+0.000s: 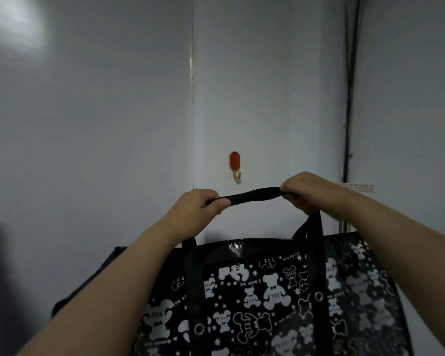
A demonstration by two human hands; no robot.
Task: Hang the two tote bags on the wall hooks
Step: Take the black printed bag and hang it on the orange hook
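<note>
A black tote bag [267, 291] printed with white bears hangs in front of me, filling the lower part of the view. Its black strap [252, 195] is stretched flat between my hands. My left hand [198, 206] grips the strap's left end and my right hand [306, 191] grips its right end. On the pale wall just above the strap is a wall hook [235, 167] with an orange oval base and a small cream prong. The strap is below the prong and apart from it. Only one bag and one hook are in view.
Dark cables [348, 98] run down the wall at the right. A pale label [360, 187] sits on the wall behind my right wrist. A vertical wall corner edge [192, 98] runs left of the hook.
</note>
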